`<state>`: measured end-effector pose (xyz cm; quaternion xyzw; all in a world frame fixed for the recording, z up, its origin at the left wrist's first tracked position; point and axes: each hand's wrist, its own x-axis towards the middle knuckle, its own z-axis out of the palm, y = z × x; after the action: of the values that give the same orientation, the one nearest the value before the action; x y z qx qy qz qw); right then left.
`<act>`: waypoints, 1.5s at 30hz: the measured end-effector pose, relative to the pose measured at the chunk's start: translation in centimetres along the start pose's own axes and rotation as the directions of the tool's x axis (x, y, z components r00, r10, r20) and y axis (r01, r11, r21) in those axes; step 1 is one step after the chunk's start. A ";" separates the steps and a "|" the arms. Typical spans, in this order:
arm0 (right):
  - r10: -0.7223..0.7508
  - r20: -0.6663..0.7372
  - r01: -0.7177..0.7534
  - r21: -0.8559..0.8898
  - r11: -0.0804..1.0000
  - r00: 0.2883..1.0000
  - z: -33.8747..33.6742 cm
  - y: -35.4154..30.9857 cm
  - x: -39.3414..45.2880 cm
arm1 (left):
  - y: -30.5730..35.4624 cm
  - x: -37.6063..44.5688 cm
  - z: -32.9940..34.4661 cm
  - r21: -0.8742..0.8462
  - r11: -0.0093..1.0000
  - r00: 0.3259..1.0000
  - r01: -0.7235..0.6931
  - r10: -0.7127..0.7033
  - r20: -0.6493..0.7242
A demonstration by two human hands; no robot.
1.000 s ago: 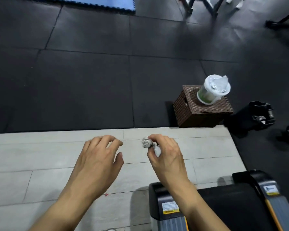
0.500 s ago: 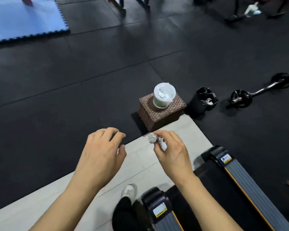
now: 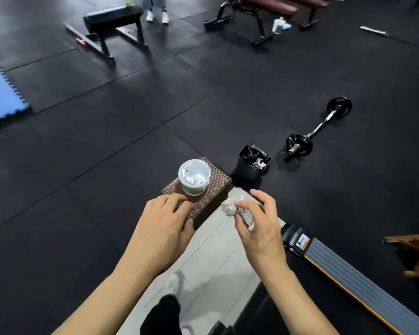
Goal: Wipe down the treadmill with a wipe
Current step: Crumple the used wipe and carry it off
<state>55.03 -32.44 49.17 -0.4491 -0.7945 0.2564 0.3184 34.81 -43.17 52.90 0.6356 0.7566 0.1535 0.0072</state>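
- My leg in dark trousers (image 3: 163, 315) and pale shoe (image 3: 174, 282) stand on the light floor panel (image 3: 213, 257) beside the treadmill (image 3: 348, 284), whose grey side rail runs off to the lower right.
- My right hand (image 3: 259, 223) hangs over the treadmill's end, its grip pinching a crumpled, soiled wipe (image 3: 231, 207) between thumb and forefinger, the other fingers spread.
- My left hand (image 3: 162, 226) hovers with fingers loosely curled, its grip holding nothing, above the near edge of a brown woven box (image 3: 208, 197).
- A white wipe tub (image 3: 194, 176) stands upright on that box.
- A black bin (image 3: 253, 163) with a liner sits just beyond.
- Farther off on the black mat floor (image 3: 107, 153) lie a barbell (image 3: 318, 126) and two benches (image 3: 114, 20).
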 end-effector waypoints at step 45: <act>0.721 0.000 -0.716 -0.115 0.688 0.693 20.2 61.7 53.7 | 2.8 65.9 52.3 -0.122 0.973 0.865 -0.198 0.232 0.446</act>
<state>52.97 40.88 7.73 -0.7344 -0.5748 0.3281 0.1505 35.60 32.40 15.90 0.7334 0.6519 0.0267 0.1907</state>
